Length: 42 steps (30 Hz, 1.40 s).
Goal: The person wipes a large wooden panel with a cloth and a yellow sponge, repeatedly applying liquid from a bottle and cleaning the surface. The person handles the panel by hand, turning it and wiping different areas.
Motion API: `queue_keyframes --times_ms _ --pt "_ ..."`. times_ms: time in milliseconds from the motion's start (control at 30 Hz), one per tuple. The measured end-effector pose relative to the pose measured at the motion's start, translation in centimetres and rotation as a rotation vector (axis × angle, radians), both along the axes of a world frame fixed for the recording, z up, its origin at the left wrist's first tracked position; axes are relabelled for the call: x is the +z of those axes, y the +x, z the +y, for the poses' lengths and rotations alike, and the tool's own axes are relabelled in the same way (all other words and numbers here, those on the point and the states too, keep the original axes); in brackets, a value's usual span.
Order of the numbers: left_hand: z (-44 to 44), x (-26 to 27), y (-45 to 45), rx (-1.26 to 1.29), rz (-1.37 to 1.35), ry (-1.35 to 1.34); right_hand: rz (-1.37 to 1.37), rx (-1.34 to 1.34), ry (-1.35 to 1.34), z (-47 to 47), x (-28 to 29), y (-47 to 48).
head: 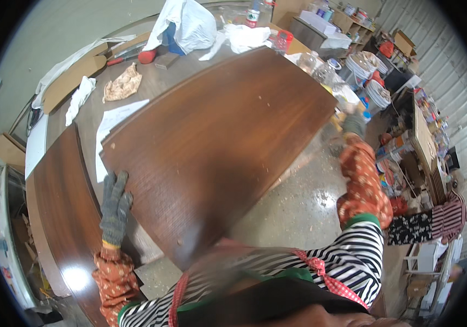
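A broad brown wood-grain panel [217, 122] lies at a slant across the worktable, close before me. My left hand [116, 206], in a grey knit glove, rests against the panel's left edge with its fingers stretched out. At the far right, my right hand [354, 122], also gloved, is stretched out beside the panel's right corner. It is blurred, and whether something is in its fingers cannot be made out. Small pale specks dot the panel's surface. Another long brown panel [64, 175] lies to the left of my left hand.
Behind the panel are a crumpled tan cloth [123, 83], a red-headed mallet [147, 56] and white plastic sheeting [192, 24]. Clear plastic bottles [323, 73] and white buckets [360, 67] crowd the right. A person in a striped top [448, 218] is farther right.
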<state>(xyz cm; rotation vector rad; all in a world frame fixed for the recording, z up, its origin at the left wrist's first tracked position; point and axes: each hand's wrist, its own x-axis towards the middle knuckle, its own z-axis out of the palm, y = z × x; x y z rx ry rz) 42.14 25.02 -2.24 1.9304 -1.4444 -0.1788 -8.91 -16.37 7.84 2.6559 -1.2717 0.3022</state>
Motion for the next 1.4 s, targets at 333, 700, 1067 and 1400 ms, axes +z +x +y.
queue_keyframes --times_ms 333,700,1067,1400 --pt "-0.5 0.2 0.6 0.171 -0.077 0.102 -0.335 0.795 0.164 11.5 -8.5 16.7" --pt "-16.5 9.7 -12.6 0.119 -0.536 0.221 -0.757 -0.104 0.025 -18.1 -4.2 -9.4" --pt "-42.8 5.8 -35.9 -0.663 -0.497 -0.218 -0.657 0.331 0.258 -20.7 -6.7 -12.4" --pt "-46.1 3.5 -32.0 -0.209 -0.379 0.005 -0.887 0.187 0.409 -25.7 -11.7 -13.4"
